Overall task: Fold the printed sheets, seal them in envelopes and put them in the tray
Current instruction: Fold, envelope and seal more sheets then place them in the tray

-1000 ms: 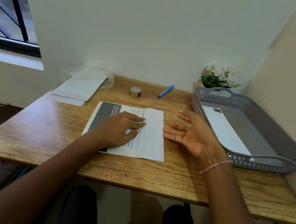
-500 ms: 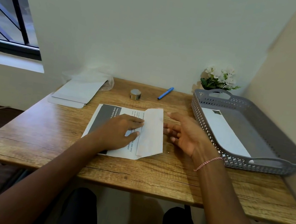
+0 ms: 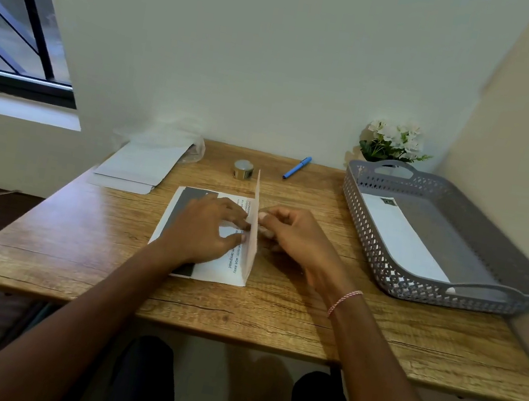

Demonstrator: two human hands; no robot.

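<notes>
A printed sheet (image 3: 210, 269) with a dark band on its left lies in the middle of the wooden table (image 3: 76, 240). Its right third stands upright along a fold. My left hand (image 3: 205, 227) presses flat on the sheet beside the fold, fingertips touching the raised flap. My right hand (image 3: 295, 238) is on the flap's other side, fingers curled and touching it. A grey perforated tray (image 3: 518, 271) sits at the right with one white envelope (image 3: 401, 236) inside. A stack of blank envelopes (image 3: 138, 168) lies at the back left.
A small roll of tape (image 3: 243, 169) and a blue pen (image 3: 297, 167) lie near the back wall. A potted white-flowered plant (image 3: 391, 142) stands behind the tray. Walls close the table at the back and right.
The right third of the sheet rose from flat to upright. My right hand went from open above the table to curled against the flap. My left hand stayed pressing the sheet.
</notes>
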